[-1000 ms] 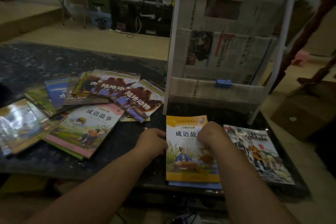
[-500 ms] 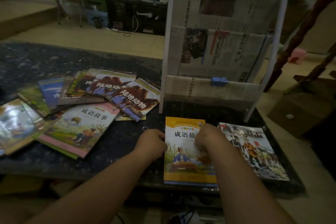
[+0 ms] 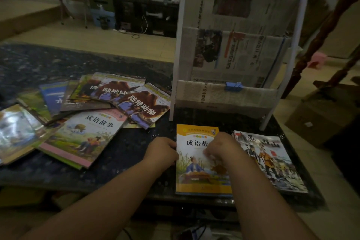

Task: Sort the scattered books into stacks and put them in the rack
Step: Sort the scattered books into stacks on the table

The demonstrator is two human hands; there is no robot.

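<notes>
Two hands of mine hold the yellow-covered paperback book (image 3: 196, 179) at the front edge of the dark speckled table (image 3: 126, 154), left hand (image 3: 162, 151) gripping its left side, right hand (image 3: 222, 148) pinching its cover, long axis pointing at the white newspaper-lined rack (image 3: 243, 99) just beyond.

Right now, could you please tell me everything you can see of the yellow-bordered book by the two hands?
The yellow-bordered book is a thin paperback lying flat, face up, near the front edge of the dark table, before the rack. Its cover shows black Chinese characters above a painted seated figure in blue. A bluish edge at its bottom suggests another book underneath. The left hand sits against its left edge; the right hand rests on the cover, fingers curled; whether either grips is unclear.
</notes>
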